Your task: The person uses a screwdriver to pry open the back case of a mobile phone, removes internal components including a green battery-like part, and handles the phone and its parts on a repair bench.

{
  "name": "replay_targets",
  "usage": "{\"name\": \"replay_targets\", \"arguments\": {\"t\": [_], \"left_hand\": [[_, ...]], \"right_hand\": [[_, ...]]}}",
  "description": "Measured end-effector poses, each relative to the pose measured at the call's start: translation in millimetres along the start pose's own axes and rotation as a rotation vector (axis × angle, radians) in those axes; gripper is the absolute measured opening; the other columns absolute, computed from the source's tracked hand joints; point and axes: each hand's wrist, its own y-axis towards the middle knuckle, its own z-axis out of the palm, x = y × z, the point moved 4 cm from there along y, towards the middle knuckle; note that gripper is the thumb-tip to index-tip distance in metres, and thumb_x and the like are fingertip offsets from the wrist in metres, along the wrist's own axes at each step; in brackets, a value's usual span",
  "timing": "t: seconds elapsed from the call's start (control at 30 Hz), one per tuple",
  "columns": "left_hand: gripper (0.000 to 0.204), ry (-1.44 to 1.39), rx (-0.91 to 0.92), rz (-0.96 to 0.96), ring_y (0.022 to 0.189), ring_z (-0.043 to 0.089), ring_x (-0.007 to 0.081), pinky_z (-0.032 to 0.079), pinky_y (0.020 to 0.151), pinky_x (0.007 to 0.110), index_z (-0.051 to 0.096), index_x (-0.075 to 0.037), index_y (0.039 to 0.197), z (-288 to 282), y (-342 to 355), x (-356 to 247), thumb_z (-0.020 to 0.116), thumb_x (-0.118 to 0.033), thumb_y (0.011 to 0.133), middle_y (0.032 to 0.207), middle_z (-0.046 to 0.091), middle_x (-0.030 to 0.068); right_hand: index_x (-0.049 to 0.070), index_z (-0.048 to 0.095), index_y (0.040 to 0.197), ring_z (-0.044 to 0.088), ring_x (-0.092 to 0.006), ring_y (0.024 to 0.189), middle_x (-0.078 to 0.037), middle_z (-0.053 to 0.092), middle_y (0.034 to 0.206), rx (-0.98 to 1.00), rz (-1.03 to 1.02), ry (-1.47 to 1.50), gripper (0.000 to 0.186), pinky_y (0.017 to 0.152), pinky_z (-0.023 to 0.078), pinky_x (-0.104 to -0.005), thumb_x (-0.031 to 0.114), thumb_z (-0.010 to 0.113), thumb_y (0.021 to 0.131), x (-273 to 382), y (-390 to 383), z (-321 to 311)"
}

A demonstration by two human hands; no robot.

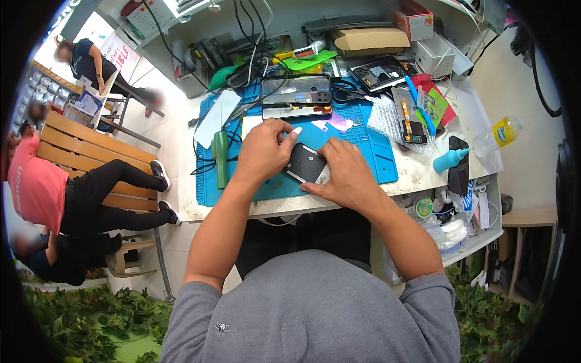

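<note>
My right hand [348, 172] grips a flat black rectangular phone part [307, 162] by its right side, thumb at the near edge and fingers at the far edge. The part is held at a tilt over the blue work mat [266, 196]. Just to its left, my left hand [263, 151] is closed, with a small white piece [296, 131] showing at the thumb tip. Its exact kind is too small to tell. A green-handled screwdriver [219, 158] lies left of my left forearm. Beyond my hands lies an opened phone frame [296, 97], with pinkish film pieces [336, 123] on the mat.
Black scissors [348, 94], bubble wrap [385, 117] and another opened phone [410, 118] lie farther back. At right are a light blue bottle [449, 161], a dark phone [459, 166] and a clear bottle [497, 136]. An open drawer [478, 233] holds supplies. People sit on a wooden bench [91, 145] at left.
</note>
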Motion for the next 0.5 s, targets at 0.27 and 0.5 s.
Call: {"name": "replay_targets", "arguments": {"t": [0.27,0.5], "left_hand": [[0.024,0.049,0.104,-0.054,0.071,0.065,0.0229,0.052,0.067,0.039,0.085,0.001,0.111,-16,-30,16,0.085,-0.02,0.101,0.087,0.074,0.0139],[0.017,0.108,0.088,0.021,0.07,0.064,0.0242,0.051,0.066,0.039,0.084,-0.001,0.109,-36,-74,15,0.086,-0.016,0.102,0.086,0.069,0.0114]], "right_hand": [[-0.002,0.073,0.119,0.066,-0.0391,0.11,-0.018,0.068,0.118,0.016,0.019,0.018,0.073,0.098,0.052,-0.0505,0.048,0.103,0.076,0,0,2],[-0.002,0.073,0.119,0.066,-0.0387,0.112,-0.017,0.069,0.118,0.018,0.03,0.002,0.073,0.101,0.053,-0.0499,0.048,0.104,0.075,0,-1,1]]}}
